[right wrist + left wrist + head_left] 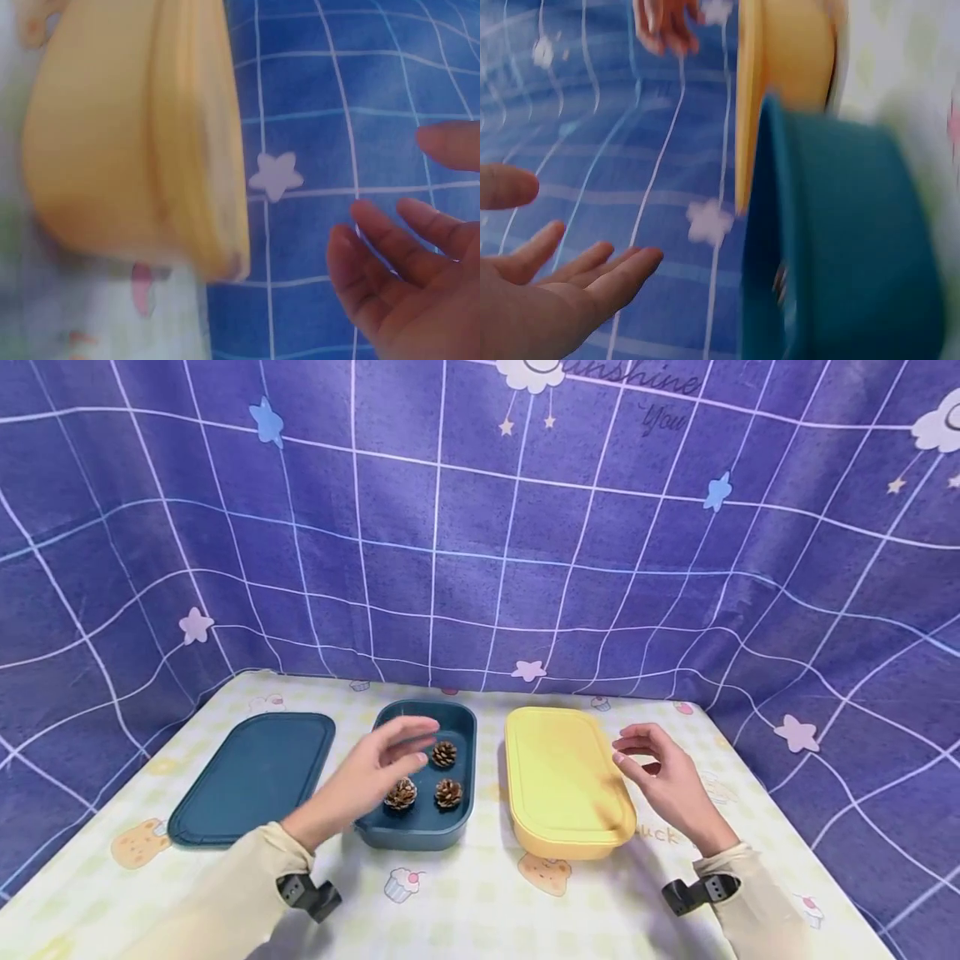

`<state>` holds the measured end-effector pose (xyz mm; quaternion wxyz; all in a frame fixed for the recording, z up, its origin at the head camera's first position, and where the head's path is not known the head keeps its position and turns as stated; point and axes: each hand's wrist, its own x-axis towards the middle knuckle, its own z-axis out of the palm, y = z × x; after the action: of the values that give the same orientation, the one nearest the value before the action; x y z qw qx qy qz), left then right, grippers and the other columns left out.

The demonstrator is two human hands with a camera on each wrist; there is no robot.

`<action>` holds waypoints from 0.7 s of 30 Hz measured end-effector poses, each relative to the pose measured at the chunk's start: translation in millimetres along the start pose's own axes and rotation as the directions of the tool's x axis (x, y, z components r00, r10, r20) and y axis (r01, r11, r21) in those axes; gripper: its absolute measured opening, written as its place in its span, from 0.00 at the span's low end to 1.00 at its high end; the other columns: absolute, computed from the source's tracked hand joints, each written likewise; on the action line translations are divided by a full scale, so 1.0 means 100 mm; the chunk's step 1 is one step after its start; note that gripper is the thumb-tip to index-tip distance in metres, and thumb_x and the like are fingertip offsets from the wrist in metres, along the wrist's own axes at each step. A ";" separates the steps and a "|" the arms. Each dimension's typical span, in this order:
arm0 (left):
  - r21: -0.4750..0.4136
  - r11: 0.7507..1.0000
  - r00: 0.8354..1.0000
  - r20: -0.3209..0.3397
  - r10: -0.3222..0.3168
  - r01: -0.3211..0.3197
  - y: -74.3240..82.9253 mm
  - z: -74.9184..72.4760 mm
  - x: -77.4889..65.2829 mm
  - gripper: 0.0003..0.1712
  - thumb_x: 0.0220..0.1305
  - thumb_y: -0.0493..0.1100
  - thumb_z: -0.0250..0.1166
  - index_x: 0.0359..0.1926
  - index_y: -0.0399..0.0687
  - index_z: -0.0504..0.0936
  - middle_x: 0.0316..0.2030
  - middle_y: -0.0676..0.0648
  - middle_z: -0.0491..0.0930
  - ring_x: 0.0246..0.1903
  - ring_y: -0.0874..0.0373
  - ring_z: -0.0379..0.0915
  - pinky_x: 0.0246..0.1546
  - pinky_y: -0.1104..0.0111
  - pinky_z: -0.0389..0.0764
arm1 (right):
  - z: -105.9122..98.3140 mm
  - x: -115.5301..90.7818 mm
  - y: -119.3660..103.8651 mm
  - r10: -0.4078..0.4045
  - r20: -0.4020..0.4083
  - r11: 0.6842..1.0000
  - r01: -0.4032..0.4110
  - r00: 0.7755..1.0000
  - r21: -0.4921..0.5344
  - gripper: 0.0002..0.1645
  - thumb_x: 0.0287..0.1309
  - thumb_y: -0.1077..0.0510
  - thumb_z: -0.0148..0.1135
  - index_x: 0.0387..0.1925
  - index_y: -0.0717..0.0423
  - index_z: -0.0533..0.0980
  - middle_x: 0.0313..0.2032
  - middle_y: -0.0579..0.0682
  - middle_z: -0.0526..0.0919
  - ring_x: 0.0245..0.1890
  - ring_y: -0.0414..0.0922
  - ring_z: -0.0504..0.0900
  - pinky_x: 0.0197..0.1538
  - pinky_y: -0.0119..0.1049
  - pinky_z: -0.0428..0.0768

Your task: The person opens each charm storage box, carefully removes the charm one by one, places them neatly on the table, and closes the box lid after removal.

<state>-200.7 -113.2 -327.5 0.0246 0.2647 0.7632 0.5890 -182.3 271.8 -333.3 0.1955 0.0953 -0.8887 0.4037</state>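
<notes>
Over the left side of a dark teal box (416,837) hovers my left hand (375,772), fingers relaxed and apart from the thumb, holding nothing. Inside that lidless box lie pine cones: one pine cone (444,754) towards the back, another pine cone (448,793) nearer the front, and a third pine cone (401,794) partly below my left thumb. To its right stands a yellow box with its yellow lid (562,768) on top. My right hand (667,777) is in the air by the yellow box's right edge, fingers loosely bent and nothing between them.
A flat dark teal lid (255,777) lies on the table left of the teal box. The table wears a checked, patterned cloth (465,910). Behind and around it hangs a blue grid-patterned curtain (480,527). Each wrist carries a small black camera (307,895).
</notes>
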 end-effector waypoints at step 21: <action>-0.128 0.960 0.968 0.072 -0.240 0.248 -0.21 1.27 0.32 0.41 0.65 0.38 0.59 0.75 0.36 0.54 0.75 0.32 0.58 0.76 0.42 0.56 0.75 0.49 0.63 | 0.18 -0.14 0.33 0.136 0.190 0.991 -0.137 0.972 -0.009 0.32 0.66 0.58 0.62 0.67 0.63 0.65 0.64 0.70 0.74 0.60 0.67 0.78 0.62 0.60 0.78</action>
<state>-191.6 9.3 -376.8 0.1362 0.1826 0.7470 0.6246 -185.5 279.4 -372.3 0.0814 0.0724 -0.9069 0.4071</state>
